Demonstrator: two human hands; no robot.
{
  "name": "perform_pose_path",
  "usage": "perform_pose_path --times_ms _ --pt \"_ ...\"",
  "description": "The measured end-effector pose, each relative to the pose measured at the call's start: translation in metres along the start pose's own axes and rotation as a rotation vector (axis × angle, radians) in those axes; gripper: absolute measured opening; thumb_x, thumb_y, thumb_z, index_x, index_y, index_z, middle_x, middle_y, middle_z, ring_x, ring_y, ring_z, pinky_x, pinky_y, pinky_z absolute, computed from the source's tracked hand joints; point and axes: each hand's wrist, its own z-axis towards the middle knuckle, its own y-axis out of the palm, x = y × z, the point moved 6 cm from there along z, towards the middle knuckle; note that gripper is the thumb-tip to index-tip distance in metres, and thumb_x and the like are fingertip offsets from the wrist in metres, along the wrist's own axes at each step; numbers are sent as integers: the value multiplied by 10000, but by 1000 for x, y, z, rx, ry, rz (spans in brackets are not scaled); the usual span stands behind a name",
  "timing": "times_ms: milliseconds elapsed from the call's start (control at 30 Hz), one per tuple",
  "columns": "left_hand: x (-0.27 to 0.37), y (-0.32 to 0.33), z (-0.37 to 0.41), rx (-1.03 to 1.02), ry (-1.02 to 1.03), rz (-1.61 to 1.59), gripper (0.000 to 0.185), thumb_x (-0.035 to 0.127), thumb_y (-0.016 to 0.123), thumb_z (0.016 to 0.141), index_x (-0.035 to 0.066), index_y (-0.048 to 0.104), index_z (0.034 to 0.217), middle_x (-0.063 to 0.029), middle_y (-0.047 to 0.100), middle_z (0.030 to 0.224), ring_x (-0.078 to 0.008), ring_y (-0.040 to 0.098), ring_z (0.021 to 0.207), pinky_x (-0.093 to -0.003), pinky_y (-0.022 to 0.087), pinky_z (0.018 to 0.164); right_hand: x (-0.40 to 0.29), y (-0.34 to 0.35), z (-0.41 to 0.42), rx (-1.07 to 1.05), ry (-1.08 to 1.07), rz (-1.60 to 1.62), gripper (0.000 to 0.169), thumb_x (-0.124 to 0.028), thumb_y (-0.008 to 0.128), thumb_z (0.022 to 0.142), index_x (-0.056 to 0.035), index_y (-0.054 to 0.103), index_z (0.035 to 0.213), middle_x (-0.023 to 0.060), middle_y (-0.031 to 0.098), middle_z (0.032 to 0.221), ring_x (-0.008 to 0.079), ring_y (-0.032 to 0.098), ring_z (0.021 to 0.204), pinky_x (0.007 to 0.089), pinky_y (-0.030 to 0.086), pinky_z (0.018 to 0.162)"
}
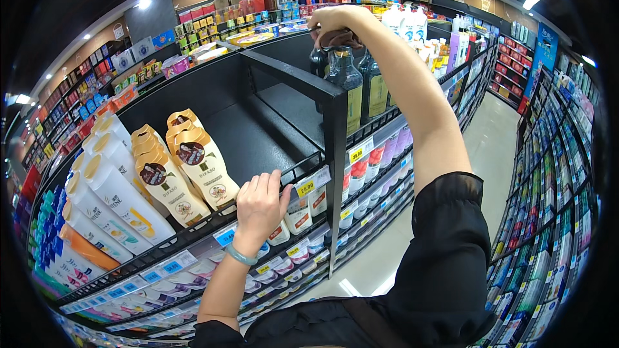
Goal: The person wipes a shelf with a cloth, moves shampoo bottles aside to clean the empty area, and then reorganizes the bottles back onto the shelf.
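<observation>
My left hand (261,198) rests over the wire front rail (301,166) of the top shelf, thumb towards the right. A bracelet circles that wrist. My right hand (341,18) reaches far forward, holding a bunched brown cloth (341,38) at the tops of dark glass-like bottles. Just beneath the cloth stands a clear, dark-tinted bottle (344,75) with a yellow-green label. Beside it is a similar bottle (374,89), partly hidden by my forearm. Whether the cloth touches a bottle top, I cannot tell. Cream DIFASO bottles (205,169) with gold caps stand left of my left hand.
A black shelf post and crossbar (336,121) separate the two shelf bays. Bare black shelf board (261,130) lies behind my left hand. White Pantene bottles (121,198) line the left side. Stocked shelves (541,212) border the aisle floor (488,111) on the right.
</observation>
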Motion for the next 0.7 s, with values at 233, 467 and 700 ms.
perform_pose_path --times_ms 233,467,700 --pt "1 0 2 20 -2 -12 281 183 692 764 17 592 967 -97 552 766 -261 550 683 -361 437 593 -1 22 12 -279 -20 116 324 -367 737 781 -132 717 1002 40 697 892 149 646 766 288 517 648" --pt "0 -2 -1 19 -24 16 278 171 693 764 22 590 974 -105 562 783 -269 560 709 -362 446 614 24 -72 -79 70 254 617 337 -295 758 742 -54 666 959 77 676 851 213 635 788 360 505 675" --pt "3 -1 2 39 -6 24 273 167 689 774 13 586 976 -110 560 782 -274 558 701 -369 451 612 93 -1 -98 142 361 54 797 -559 761 680 -50 557 1259 187 630 1119 277 630 994 362 513 842"
